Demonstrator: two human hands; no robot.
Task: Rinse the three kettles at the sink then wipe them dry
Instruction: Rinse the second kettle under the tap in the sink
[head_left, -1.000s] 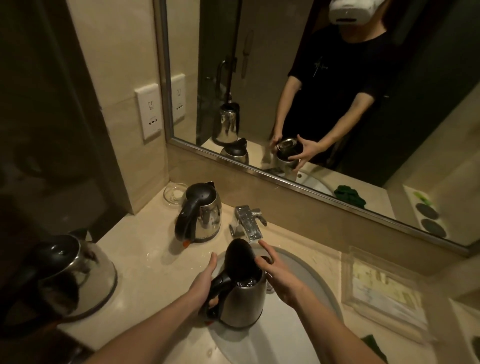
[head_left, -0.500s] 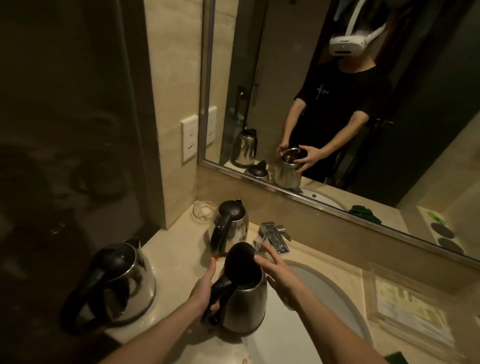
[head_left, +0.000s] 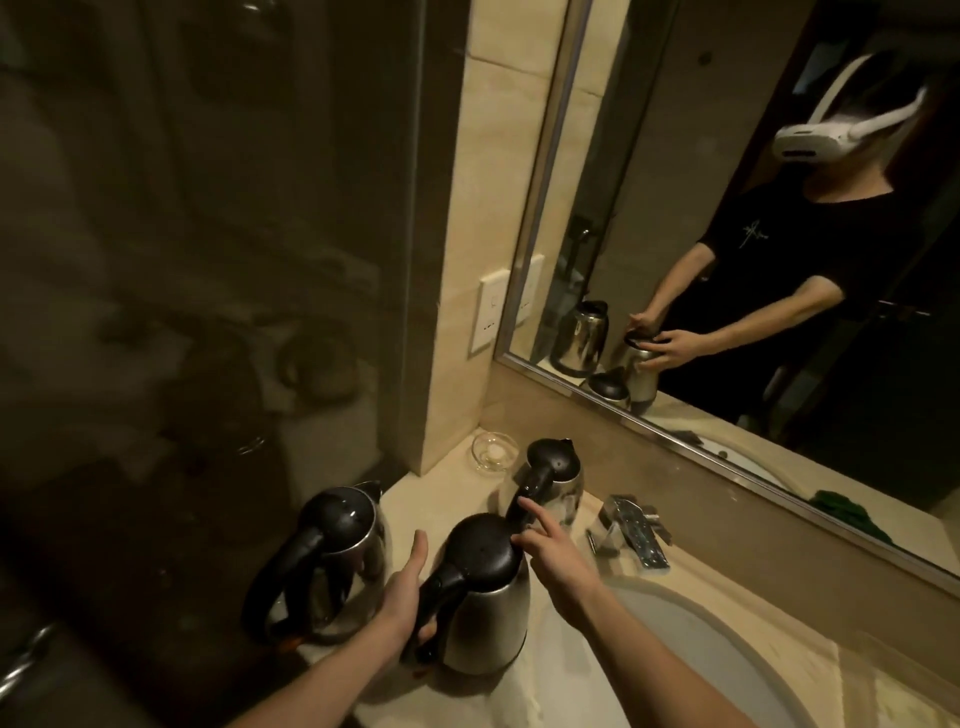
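Three steel kettles with black lids and handles stand on the beige counter (head_left: 457, 509). The middle kettle (head_left: 488, 618) stands upright just left of the sink (head_left: 691, 639), its lid down. My left hand (head_left: 408, 587) grips its black handle. My right hand (head_left: 550, 551) rests on the lid's right edge with straight fingers. A second kettle (head_left: 332, 551) stands at the counter's left end. The third kettle (head_left: 553, 480) is behind, near the wall.
A chrome faucet (head_left: 631, 530) stands behind the sink. A small glass dish (head_left: 493, 452) sits in the back corner. A wall socket (head_left: 488, 312) is left of the mirror (head_left: 727, 234). A green cloth (head_left: 841, 512) shows in the reflection. Dark glass panel stands at left.
The middle kettle moved left from over the sink onto the counter beside it. Its lid, open before, is now down under my right hand. The camera swung left.
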